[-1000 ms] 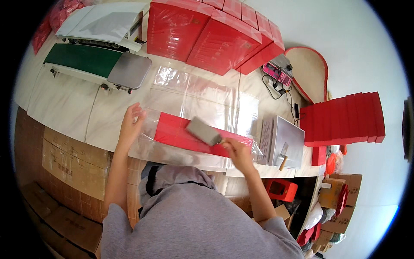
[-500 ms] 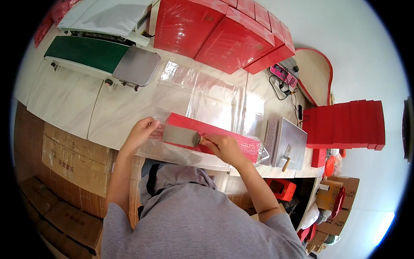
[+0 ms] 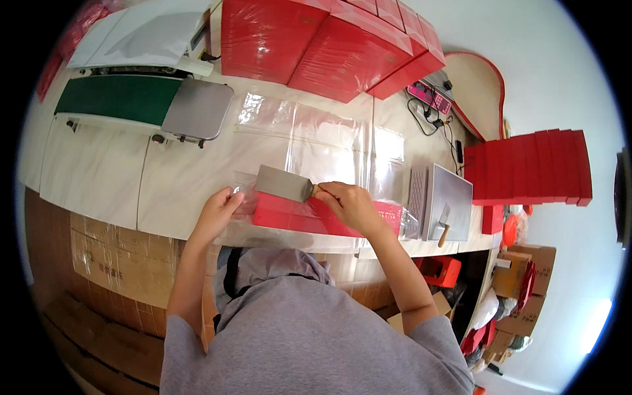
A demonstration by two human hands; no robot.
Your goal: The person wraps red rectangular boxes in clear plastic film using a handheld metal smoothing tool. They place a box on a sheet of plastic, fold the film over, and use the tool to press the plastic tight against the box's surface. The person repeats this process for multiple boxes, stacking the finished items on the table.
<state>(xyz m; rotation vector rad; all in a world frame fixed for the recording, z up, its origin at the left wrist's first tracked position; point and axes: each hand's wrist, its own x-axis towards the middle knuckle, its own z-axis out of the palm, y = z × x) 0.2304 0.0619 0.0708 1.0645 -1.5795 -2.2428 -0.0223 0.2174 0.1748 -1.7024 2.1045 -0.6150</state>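
Observation:
A long red box (image 3: 296,217) lies near the table's front edge with clear plastic film (image 3: 247,186) around it. At the box's left end, my left hand (image 3: 218,214) pinches the loose film between thumb and fingers. My right hand (image 3: 350,205) is closed round the short handle of a scraper (image 3: 283,182) with a wide, flat metal blade. The blade points left and lies over the box's far edge, hiding part of it; whether it touches the film I cannot tell.
Clear film sheets (image 3: 322,141) lie beyond the box. Tall red boxes (image 3: 355,52) stand behind them. A green-belted machine (image 3: 118,99) is at far left. On the right sit a metal plate device (image 3: 454,197) with another wooden-handled tool (image 3: 444,227), and stacked red boxes (image 3: 526,168).
The scraper in my right hand has gone from across the box's top to its far edge. My left hand stays at the film by the left end. The whole view has shifted slightly.

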